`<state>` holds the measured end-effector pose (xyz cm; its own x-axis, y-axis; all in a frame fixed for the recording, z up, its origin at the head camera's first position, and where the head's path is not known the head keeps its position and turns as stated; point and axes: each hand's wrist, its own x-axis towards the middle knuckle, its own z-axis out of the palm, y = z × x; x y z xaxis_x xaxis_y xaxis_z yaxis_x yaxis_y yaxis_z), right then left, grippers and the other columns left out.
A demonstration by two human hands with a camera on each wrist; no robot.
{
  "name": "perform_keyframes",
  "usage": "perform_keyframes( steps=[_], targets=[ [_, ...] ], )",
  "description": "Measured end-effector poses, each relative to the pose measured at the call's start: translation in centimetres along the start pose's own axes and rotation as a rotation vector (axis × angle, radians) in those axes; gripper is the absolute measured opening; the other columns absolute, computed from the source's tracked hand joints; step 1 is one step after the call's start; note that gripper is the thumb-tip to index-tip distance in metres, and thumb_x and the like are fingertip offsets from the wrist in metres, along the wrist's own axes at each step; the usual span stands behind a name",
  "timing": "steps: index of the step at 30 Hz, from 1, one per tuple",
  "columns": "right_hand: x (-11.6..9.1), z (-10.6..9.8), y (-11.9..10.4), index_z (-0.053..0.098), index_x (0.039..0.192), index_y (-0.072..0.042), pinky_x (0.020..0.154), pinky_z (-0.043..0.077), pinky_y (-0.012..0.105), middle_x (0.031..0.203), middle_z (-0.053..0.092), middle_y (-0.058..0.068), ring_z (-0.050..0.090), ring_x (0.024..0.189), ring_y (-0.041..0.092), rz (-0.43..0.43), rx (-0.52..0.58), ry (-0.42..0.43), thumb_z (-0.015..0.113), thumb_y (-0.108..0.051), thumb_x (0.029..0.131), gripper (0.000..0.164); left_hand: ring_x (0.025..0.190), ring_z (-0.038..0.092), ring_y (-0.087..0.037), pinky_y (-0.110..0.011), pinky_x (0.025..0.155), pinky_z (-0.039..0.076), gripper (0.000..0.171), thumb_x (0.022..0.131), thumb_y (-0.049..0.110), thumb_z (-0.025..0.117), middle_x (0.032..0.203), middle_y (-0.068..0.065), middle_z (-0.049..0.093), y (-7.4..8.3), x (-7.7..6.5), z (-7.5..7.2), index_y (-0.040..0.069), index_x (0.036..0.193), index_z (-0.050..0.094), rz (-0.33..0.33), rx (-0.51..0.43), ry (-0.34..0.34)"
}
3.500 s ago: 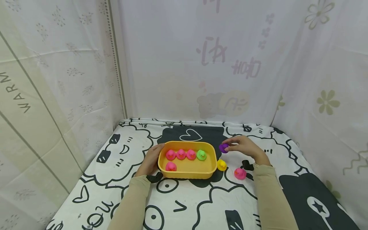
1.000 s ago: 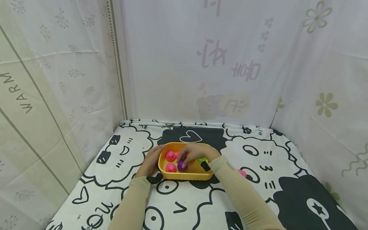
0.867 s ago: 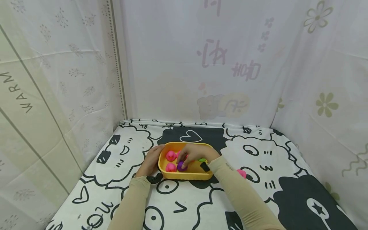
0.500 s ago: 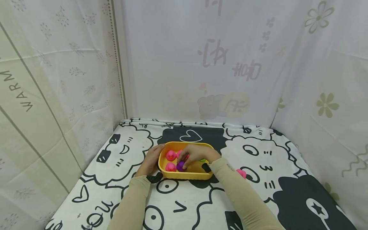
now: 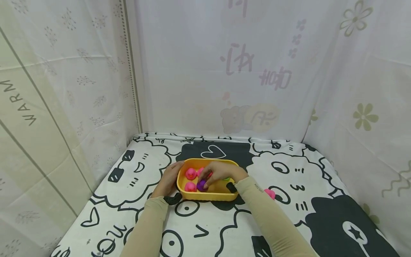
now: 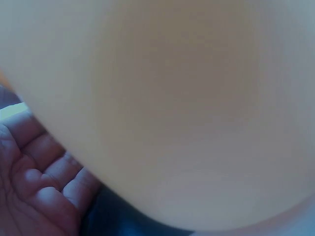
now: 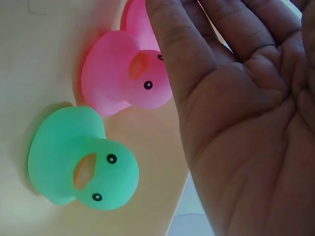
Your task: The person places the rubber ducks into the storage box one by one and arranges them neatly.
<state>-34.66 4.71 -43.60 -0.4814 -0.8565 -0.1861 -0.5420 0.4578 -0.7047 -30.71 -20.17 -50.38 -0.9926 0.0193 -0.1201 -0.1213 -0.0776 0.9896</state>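
- right hand (image 5: 219, 172) reached into the yellow tray (image 5: 221, 195), fingertips pinching the purple duck (image 5: 202, 185) low in the tray's front row, just beside a pink duck (image 5: 190, 186)
- left hand (image 5: 171, 178) lay flat against the tray's left wall, fingers relaxed, gripping nothing
- green duck (image 7: 81, 157) and another pink one (image 7: 123, 73) sat under the right palm
- stray pink duck (image 5: 270, 193) on the bed sheet (image 5: 289, 214), right of the tray

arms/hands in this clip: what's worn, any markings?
Both arms wear snug beige long sleeves, the left sleeve and the right sleeve. A black wrist mount sits at the left cuff, another at the right. The left hand and right hand are bare.
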Motion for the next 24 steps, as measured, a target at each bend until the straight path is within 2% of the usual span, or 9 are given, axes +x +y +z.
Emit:
perform_keyframes(
  steps=[11, 15, 19, 24],
  targets=[
    [-1.0, -0.6, -0.3, 0.077, 0.113, -0.015, 0.088, 0.055, 0.025, 0.102, 0.074, -0.009, 0.067, 0.097, 0.008, 0.034, -0.006, 0.059, 0.080, -0.020, 0.088, 0.026, 0.130, 0.054, -0.029, -0.038, 0.098, 0.052, 0.059, 0.098, 0.051, 0.059, 0.145, -0.011, 0.054, -0.1, 0.1, 0.1, 0.013, 0.143, 0.054, -0.018, 0.005, -0.005],
    [-1.4, -1.1, -0.2, 0.078, 0.112, -0.016, 0.089, 0.055, 0.026, 0.103, 0.074, -0.010, 0.067, 0.098, 0.006, 0.038, -0.035, 0.083, 0.080, -0.028, 0.088, 0.027, 0.129, 0.055, -0.029, -0.038, 0.098, 0.052, 0.060, 0.098, 0.051, 0.059, 0.144, -0.011, 0.054, -0.1, 0.1, 0.1, 0.012, 0.143, 0.054, -0.015, 0.003, -0.009],
    [-1.9, -1.5, 0.0, 0.077, 0.115, -0.015, 0.090, 0.055, 0.026, 0.102, 0.074, -0.013, 0.067, 0.099, 0.005, 0.018, -0.055, 0.101, 0.078, -0.028, 0.089, 0.029, 0.126, 0.057, -0.028, -0.037, 0.096, 0.054, 0.058, 0.098, 0.051, 0.059, 0.141, -0.011, 0.056, -0.1, 0.1, 0.1, 0.013, 0.141, 0.056, -0.016, -0.003, 0.000],
    [-2.6, -1.9, 0.1, 0.077, 0.116, -0.014, 0.090, 0.055, 0.026, 0.103, 0.073, -0.014, 0.067, 0.099, 0.005, 0.037, -0.044, 0.127, 0.077, -0.027, 0.091, 0.028, 0.124, 0.058, -0.027, -0.036, 0.096, 0.054, 0.059, 0.097, 0.052, 0.060, 0.140, -0.011, 0.057, 0.0, 0.0, 0.1, 0.012, 0.141, 0.057, -0.015, 0.005, 0.004]
  ],
)
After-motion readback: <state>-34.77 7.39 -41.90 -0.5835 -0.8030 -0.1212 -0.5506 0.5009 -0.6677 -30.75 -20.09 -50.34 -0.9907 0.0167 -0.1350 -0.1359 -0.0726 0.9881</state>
